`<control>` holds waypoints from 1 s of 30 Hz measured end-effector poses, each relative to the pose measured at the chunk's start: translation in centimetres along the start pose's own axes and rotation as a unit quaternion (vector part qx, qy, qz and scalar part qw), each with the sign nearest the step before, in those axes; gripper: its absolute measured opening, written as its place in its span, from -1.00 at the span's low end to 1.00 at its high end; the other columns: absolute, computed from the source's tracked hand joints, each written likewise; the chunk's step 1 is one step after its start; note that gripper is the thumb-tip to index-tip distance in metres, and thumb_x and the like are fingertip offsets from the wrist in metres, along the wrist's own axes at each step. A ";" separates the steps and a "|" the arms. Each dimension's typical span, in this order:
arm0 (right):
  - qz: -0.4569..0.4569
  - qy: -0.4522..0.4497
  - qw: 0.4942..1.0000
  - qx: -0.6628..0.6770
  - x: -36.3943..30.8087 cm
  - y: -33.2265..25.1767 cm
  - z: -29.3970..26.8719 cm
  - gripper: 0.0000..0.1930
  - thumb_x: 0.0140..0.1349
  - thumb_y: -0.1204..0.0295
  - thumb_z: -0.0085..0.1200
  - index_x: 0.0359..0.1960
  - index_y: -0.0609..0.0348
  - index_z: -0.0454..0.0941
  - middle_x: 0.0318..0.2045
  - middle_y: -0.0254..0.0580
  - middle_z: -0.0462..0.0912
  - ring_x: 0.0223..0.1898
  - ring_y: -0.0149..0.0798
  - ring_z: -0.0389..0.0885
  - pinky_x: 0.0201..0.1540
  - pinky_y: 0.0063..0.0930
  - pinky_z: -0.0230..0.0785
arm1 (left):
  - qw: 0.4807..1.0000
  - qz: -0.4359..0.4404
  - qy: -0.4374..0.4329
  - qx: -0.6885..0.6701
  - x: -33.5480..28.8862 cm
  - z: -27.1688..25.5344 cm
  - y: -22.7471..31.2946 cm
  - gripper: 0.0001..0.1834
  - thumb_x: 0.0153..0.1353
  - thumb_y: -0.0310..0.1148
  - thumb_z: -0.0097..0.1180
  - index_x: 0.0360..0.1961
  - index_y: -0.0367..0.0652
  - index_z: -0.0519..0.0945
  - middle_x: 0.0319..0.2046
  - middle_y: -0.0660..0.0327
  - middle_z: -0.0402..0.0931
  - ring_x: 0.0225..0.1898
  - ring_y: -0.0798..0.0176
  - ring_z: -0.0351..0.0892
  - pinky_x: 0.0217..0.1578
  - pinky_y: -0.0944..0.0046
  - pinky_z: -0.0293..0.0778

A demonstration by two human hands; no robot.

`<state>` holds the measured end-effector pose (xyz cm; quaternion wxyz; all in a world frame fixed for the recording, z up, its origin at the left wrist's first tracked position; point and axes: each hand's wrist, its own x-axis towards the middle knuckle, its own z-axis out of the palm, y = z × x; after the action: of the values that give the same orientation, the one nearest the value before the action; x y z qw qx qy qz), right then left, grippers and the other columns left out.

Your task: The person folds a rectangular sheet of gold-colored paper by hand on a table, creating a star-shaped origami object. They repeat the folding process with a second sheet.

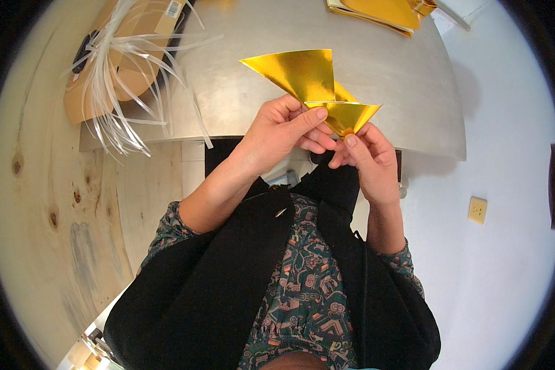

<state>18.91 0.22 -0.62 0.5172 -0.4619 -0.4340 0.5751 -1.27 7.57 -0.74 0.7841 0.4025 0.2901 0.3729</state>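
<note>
A shiny gold foil sheet [300,69], bent into folded, pointed flaps, is held up between both hands over the table's near edge. My left hand [283,126] pinches it from the left, its thumb lying on the lower fold and the fingers behind. At the lower tip of the foil, my right hand [369,154] grips with thumb and fingers pressed together. The fingers partly hide the lower folds.
A grey metal table [228,80] spans the far side. Clear plastic strips [126,80] lie over brown cardboard [154,37] at its left, beside a black-handled tool [83,52]. Gold sheets [382,13] are stacked far right. Bare wood [61,197] stands left; a wall outlet [477,210] is right.
</note>
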 end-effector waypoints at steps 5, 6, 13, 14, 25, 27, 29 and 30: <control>0.018 -0.008 1.000 0.020 0.0 0.8 -0.1 -0.83 0.54 0.39 0.12 -0.05 0.27 0.57 -0.28 -0.20 0.72 -0.37 -0.35 0.72 -0.26 -0.49 0.64 | 1.000 -0.003 -0.004 0.007 0.1 -0.2 -0.1 -0.75 0.53 -0.29 0.16 0.01 -0.29 0.65 -0.21 0.09 0.75 -0.27 0.26 0.82 -0.27 0.35 0.78; 0.021 -0.008 0.999 0.023 0.0 0.9 -0.1 -0.82 0.54 0.39 0.12 -0.04 0.27 0.58 -0.28 -0.20 0.73 -0.37 -0.35 0.72 -0.26 -0.49 0.64 | 1.000 -0.006 -0.007 0.003 0.1 -0.2 -0.1 -0.74 0.53 -0.29 0.15 0.02 -0.29 0.64 -0.20 0.09 0.75 -0.26 0.26 0.83 -0.26 0.35 0.78; 0.035 0.009 0.999 0.016 0.0 1.3 0.0 -0.78 0.55 0.36 0.11 0.01 0.29 0.58 -0.26 -0.20 0.73 -0.37 -0.35 0.72 -0.24 -0.49 0.63 | 1.000 -0.011 -0.013 0.004 0.2 -0.5 -0.4 -0.71 0.54 -0.30 0.14 0.06 -0.33 0.63 -0.18 0.08 0.75 -0.24 0.25 0.83 -0.23 0.36 0.77; 0.035 0.012 0.999 0.013 0.0 1.3 0.0 -0.78 0.55 0.36 0.11 0.01 0.29 0.58 -0.26 -0.20 0.73 -0.36 -0.36 0.72 -0.24 -0.50 0.62 | 1.000 0.002 -0.019 -0.001 0.1 -0.6 -0.5 -0.71 0.54 -0.30 0.14 0.07 -0.34 0.63 -0.18 0.08 0.75 -0.24 0.25 0.83 -0.23 0.35 0.77; 0.019 0.017 1.000 0.012 0.2 1.5 -0.1 -0.81 0.57 0.35 0.09 -0.08 0.26 0.58 -0.29 -0.23 0.72 -0.36 -0.38 0.70 -0.25 -0.50 0.61 | 0.999 -0.038 -0.003 0.006 0.0 -0.4 -0.3 -0.69 0.55 -0.28 0.13 0.04 -0.36 0.63 -0.18 0.06 0.75 -0.22 0.24 0.82 -0.21 0.32 0.77; 0.021 0.016 1.000 0.017 0.1 1.4 -0.1 -0.82 0.56 0.37 0.10 -0.11 0.26 0.57 -0.30 -0.22 0.73 -0.38 -0.38 0.70 -0.26 -0.49 0.62 | 0.999 -0.039 -0.001 -0.002 0.0 -0.5 -0.2 -0.69 0.55 -0.28 0.13 0.02 -0.36 0.64 -0.19 0.04 0.75 -0.23 0.24 0.82 -0.21 0.31 0.78; 0.017 0.010 1.000 0.008 0.1 1.2 -0.2 -0.80 0.57 0.34 0.08 -0.10 0.26 0.57 -0.29 -0.20 0.73 -0.38 -0.36 0.71 -0.26 -0.49 0.62 | 0.999 -0.045 0.006 -0.002 0.1 -0.6 -0.3 -0.70 0.55 -0.29 0.13 0.00 -0.37 0.65 -0.19 0.02 0.76 -0.25 0.23 0.82 -0.20 0.30 0.78; 0.011 0.005 1.000 0.010 0.1 1.2 -0.1 -0.79 0.57 0.33 0.08 -0.10 0.27 0.57 -0.29 -0.20 0.72 -0.38 -0.35 0.71 -0.26 -0.49 0.62 | 0.999 -0.040 0.000 -0.008 0.1 -0.7 -0.3 -0.71 0.55 -0.30 0.12 -0.01 -0.37 0.66 -0.20 0.00 0.76 -0.27 0.23 0.82 -0.21 0.29 0.78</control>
<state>18.80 0.25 -1.83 0.5176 -0.4642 -0.4203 0.5831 -1.58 7.82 -1.37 0.8016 0.3839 0.3033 0.3437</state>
